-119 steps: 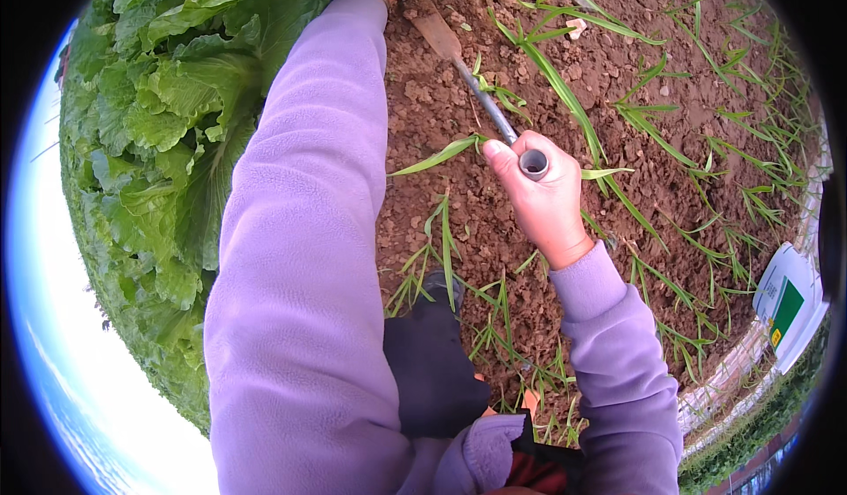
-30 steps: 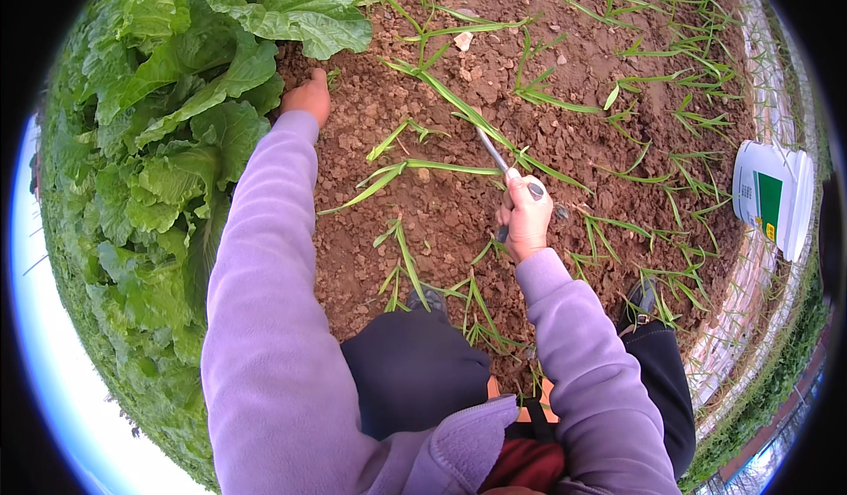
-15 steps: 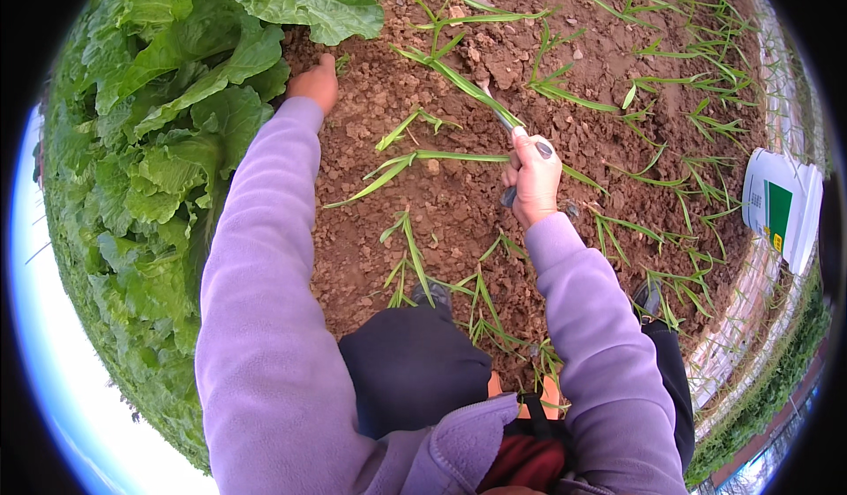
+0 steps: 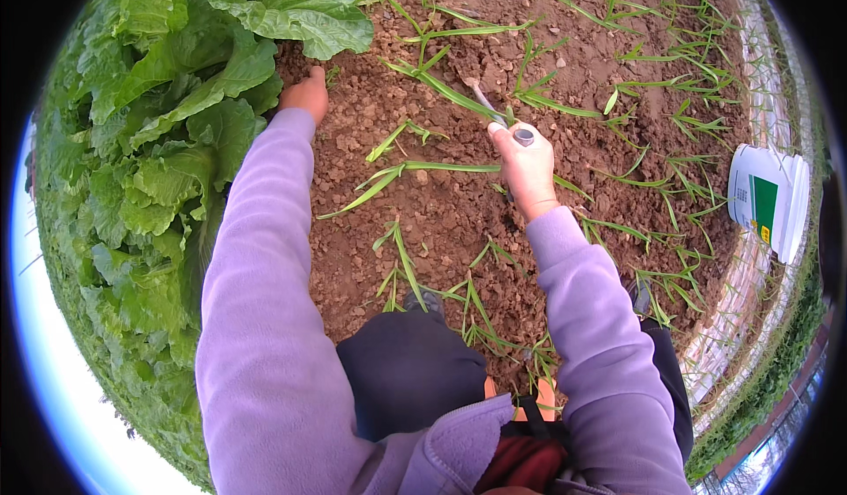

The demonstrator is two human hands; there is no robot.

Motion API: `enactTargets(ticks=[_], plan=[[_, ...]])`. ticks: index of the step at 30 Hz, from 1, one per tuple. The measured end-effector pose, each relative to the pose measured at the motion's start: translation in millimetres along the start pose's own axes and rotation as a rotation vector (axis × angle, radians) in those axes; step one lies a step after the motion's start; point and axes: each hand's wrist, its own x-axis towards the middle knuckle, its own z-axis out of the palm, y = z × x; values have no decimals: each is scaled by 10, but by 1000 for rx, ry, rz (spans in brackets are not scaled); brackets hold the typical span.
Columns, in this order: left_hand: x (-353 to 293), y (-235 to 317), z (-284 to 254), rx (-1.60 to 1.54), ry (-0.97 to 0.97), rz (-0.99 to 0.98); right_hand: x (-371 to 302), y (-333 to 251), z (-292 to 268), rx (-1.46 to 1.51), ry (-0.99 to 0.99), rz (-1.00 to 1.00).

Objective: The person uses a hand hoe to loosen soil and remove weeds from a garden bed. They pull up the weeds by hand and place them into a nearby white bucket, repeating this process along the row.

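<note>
My left hand [image 4: 305,96] is low over the soil at the edge of the leafy greens, under a broad leaf [image 4: 304,10]. Its fingers look curled, mostly turned out of sight; whatever they grip is hidden. A small green weed [image 4: 332,75] stands right beside its thumb. My right hand [image 4: 528,161] is closed around a small hand tool [image 4: 484,100] with a thin metal shaft, whose tip meets the brown soil. Long green blades of a young plant [image 4: 454,95] lie across the shaft near my thumb. Another long-leaved plant [image 4: 448,168] reaches toward my right hand from the left.
Dense leafy greens [image 4: 132,186] fill the left side. Several grassy young plants [image 4: 697,124] grow in the soil to the right. A white bucket [image 4: 769,199] with a green label sits by a pale border strip [image 4: 728,318]. My shoe [image 4: 424,301] is among the nearer plants.
The whole view has shifted slightly. My right hand has turned and moved a little upward with the tool. My left hand stays beside the leafy greens.
</note>
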Motion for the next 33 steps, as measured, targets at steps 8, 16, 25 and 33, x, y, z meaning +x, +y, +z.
enactTargets(ticks=[8,16,25,33], plan=[[44,-29,70,10,-3,-1,-971,152,-260,17,144,-18],[64,-39,90,18,6,7,-142,51,-34,-173,150,-60],[65,-37,76,27,-15,-4,312,225,-226,-551,129,-262],[77,-95,121,10,24,29,481,320,-18,460,171,147]])
